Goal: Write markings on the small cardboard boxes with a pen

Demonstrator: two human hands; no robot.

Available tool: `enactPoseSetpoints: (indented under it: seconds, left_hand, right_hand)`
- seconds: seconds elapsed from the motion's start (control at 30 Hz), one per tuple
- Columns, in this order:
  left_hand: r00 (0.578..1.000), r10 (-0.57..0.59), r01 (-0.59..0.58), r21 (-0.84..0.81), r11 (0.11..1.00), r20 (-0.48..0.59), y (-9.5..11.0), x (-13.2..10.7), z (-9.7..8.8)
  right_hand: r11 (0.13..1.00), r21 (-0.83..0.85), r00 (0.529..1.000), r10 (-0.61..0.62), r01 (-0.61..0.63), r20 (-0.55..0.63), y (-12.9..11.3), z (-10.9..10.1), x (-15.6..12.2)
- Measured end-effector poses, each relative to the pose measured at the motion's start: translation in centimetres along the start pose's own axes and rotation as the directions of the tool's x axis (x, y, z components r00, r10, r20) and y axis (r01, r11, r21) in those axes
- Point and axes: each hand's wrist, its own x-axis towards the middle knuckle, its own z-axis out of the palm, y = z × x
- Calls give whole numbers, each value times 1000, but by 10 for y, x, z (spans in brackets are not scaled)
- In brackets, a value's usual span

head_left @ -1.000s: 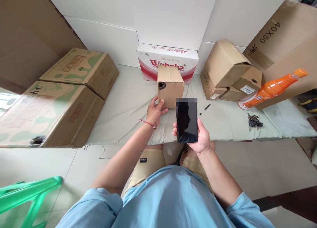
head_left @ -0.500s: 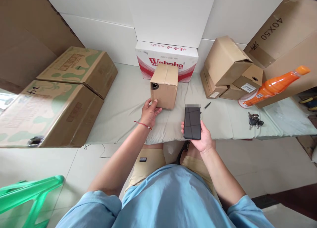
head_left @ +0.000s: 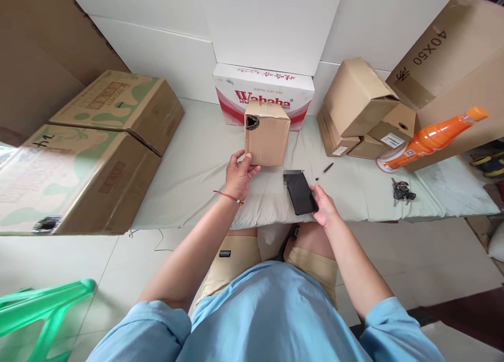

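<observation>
My left hand (head_left: 239,176) grips the lower left corner of a small cardboard box (head_left: 268,141), thumb on its front face and fingers underneath. The box has a dark-edged hole at its upper left corner and is tilted, its front turned up toward me. In my right hand (head_left: 323,204) is a black smartphone (head_left: 301,194), held by its right edge, screen up and slanted, low over the cloth near the table's front edge. A black pen (head_left: 328,167) and its small dark cap (head_left: 317,179) lie just beyond the phone.
Behind stands a white and red Wahaha carton (head_left: 232,94). Two large printed cartons (head_left: 118,178) fill the left. Stacked small boxes (head_left: 354,105), an orange bottle (head_left: 429,141) and keys (head_left: 402,190) are on the right. A green stool (head_left: 51,309) stands on the floor.
The small box has tipped back and shifted slightly right in my left hand. The phone has turned and lowered, and my right hand has moved to its right edge.
</observation>
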Motion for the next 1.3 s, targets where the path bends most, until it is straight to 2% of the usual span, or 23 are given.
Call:
enactPoseSetpoints:
  seconds: [0.07, 0.17, 0.3, 0.4, 0.43, 0.47, 0.57, 0.6, 0.63, 0.77, 0.87, 1.0, 1.03, 1.07, 1.1, 1.13, 1.17, 1.2, 1.23, 1.27, 1.3]
  left_hand:
    - [1000, -2, 2, -22, 1000, 11, -2, 0, -1]
    - [998, -21, 23, -33, 999, 61, -4, 0, -1]
    - [988, -65, 71, -37, 997, 138, -4, 3, 1]
    - [978, -97, 107, -44, 993, 183, -6, 7, 2]
    - [974, -108, 119, -46, 992, 201, -7, 8, 1]
    - [967, -119, 132, -45, 990, 224, -9, 10, 0]
    - [940, -153, 171, -33, 985, 306, -16, 16, -4]
    - [931, -158, 178, -31, 984, 330, -18, 18, -6]
    - [923, -157, 180, -33, 983, 352, -21, 20, -8]
    - [906, -123, 160, -60, 985, 405, -30, 24, -14]
    - [909, -96, 143, -86, 986, 405, -30, 27, -19]
    - [910, -60, 126, -134, 983, 411, -25, 30, -25]
    - [903, -56, 127, -141, 982, 426, -24, 31, -26]
    - [894, -54, 131, -144, 981, 445, -23, 31, -26]
    - [883, -54, 135, -143, 981, 466, -23, 30, -26]
    - [873, -54, 138, -139, 981, 485, -23, 30, -26]
    - [864, -55, 140, -135, 981, 501, -23, 30, -25]
    - [858, -54, 140, -131, 981, 511, -23, 29, -25]
    - [855, -52, 137, -129, 982, 516, -23, 28, -24]
    - [856, -49, 132, -126, 983, 514, -24, 27, -24]
    - [859, -48, 126, -120, 985, 509, -24, 26, -23]
  right_hand:
    - [988, -147, 996, -49, 39, -68, 4, -13, 3]
    - [939, -331, 987, -131, 92, -95, 3, -30, 3]
    - [800, -583, 973, -219, 140, -68, -10, -46, 4]
    - [696, -708, 955, -276, 123, -106, -24, -55, 14]
    - [642, -760, 946, -300, 104, -124, -29, -58, 19]
    - [553, -830, 939, -319, 75, -127, -33, -61, 25]
    - [171, -985, 953, -300, 8, -45, -43, -69, 47]
    - [73, -997, 963, -270, 14, -6, -45, -72, 54]
    - [21, -999, 970, -242, 35, 29, -48, -74, 61]
    - [-67, -990, 971, -195, 127, 138, -59, -77, 79]
    - [-123, -978, 962, -193, 171, 193, -66, -76, 82]
    - [-152, -979, 946, -276, 133, 171, -79, -80, 76]
    - [-108, -989, 926, -354, 102, 134, -84, -82, 73]
    - [-12, -996, 879, -469, 85, 81, -90, -83, 69]
    - [132, -985, 794, -608, 114, 10, -98, -84, 65]
    - [303, -929, 669, -738, 212, -88, -106, -82, 59]
    - [451, -810, 528, -822, 376, -213, -115, -78, 51]
    - [520, -639, 407, -851, 567, -332, -123, -71, 42]
    - [520, -438, 340, -838, 733, -426, -131, -60, 32]
    - [486, -251, 334, -817, 837, -470, -138, -47, 22]
    - [443, -118, 349, -820, 889, -454, -143, -31, 11]
